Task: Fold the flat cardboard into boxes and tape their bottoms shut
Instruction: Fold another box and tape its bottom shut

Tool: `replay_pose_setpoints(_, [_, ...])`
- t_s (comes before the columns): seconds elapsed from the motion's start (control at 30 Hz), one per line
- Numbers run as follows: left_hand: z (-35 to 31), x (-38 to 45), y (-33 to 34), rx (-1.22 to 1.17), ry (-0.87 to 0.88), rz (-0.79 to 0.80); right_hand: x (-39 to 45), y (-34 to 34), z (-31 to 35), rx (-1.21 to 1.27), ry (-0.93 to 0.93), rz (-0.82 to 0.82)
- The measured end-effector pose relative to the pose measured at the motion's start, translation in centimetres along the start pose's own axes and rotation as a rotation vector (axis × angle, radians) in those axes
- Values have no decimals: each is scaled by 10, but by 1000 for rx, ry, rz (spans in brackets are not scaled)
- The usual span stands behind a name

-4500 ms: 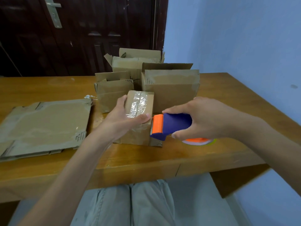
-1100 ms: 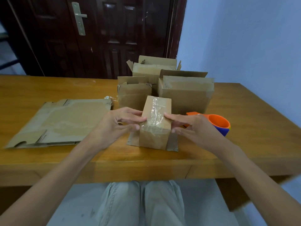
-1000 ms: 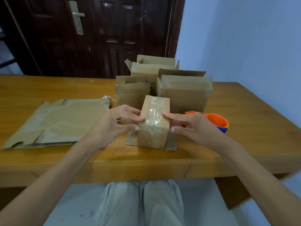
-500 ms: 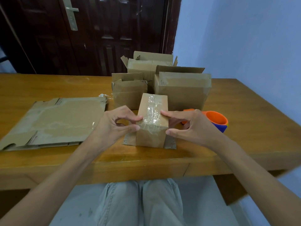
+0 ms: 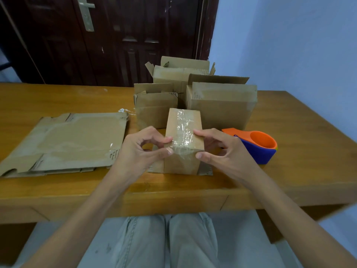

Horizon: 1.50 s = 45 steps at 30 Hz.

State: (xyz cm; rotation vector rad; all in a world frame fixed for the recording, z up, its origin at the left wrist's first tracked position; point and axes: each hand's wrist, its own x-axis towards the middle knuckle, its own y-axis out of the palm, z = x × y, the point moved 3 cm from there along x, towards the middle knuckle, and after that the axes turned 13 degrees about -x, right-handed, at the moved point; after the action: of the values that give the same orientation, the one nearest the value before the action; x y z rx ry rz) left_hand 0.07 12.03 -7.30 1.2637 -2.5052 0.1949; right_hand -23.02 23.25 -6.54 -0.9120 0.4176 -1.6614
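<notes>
Pinching the small box (image 5: pixel 183 140) from both sides, you have it standing bottom-up near the front edge of the surface (image 5: pixel 301 171) so the taped seam faces you. Your left hand (image 5: pixel 139 151) curls thumb and forefinger onto its left edge, right where the clear tape (image 5: pixel 182 128) wraps over the corner — likely to press the end down. Your right hand (image 5: pixel 218 149) mirrors it, thumb low and forefinger on top, steadying the box. The tape dispenser (image 5: pixel 258 146) lies just beside your right hand, within reach. Finished boxes (image 5: pixel 222 107) stand behind, out of the way, and flat cardboard (image 5: pixel 67 140) waits at left — more folding seems due.
</notes>
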Motion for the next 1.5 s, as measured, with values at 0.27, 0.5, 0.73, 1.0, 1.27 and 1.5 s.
replay_pose_setpoints(0.27, [3,-5,12,46,17,-59,9,3,-8,-74,-13,60])
replay_pose_setpoints(0.5, [-3,-7,7,84,-59,12,7,-6,-3,-96,-7,160])
replay_pose_setpoints(0.73, [-19,-1,6,126,-45,33,13,-15,5,-168,20,150])
replay_pose_setpoints(1.0, [-16,7,11,168,-9,-20,20,-5,12,-361,-47,-38])
replay_pose_setpoints(1.27, [-6,5,17,212,73,-33,23,-2,12,-618,-253,-114])
replay_pose_setpoints(1.5, [6,8,21,107,88,-58,21,1,13,-699,-275,-97])
